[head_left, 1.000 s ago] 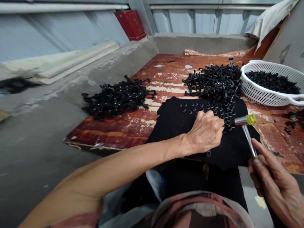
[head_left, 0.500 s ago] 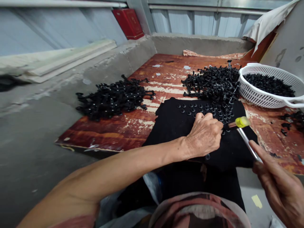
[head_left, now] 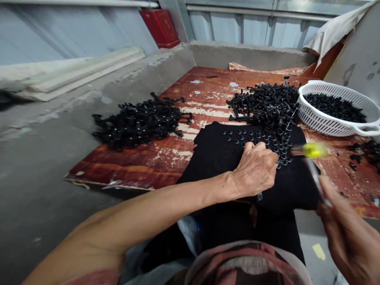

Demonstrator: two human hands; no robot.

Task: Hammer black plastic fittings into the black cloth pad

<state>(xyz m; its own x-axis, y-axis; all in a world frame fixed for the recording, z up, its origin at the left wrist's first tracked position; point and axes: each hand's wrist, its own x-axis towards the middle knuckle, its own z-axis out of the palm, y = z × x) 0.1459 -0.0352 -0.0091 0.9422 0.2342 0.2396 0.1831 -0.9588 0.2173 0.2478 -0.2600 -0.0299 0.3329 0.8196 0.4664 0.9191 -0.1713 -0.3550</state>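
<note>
My left hand [head_left: 257, 168] is closed, pressed down on a black cloth [head_left: 219, 158]. The ring-shaped end of a small black part [head_left: 260, 196] sticks out below it; the rest is under my fingers. Several small round black pieces [head_left: 267, 136] lie in rows on the cloth just beyond. My right hand [head_left: 344, 225] grips the metal handle of a small hammer [head_left: 315, 174]. Its head has a yellow end and is smeared by motion, raised to the right of my left hand and apart from it.
A heap of black parts [head_left: 142, 120] lies at the table's left, another heap [head_left: 267, 103] behind the cloth. A white plastic basket [head_left: 323, 118] of small black pieces stands at the right. The worn reddish table [head_left: 204, 87] meets a concrete ledge [head_left: 166, 69].
The hammer has swung up and to the right, away from my left hand. My left hand stays in place on the cloth.
</note>
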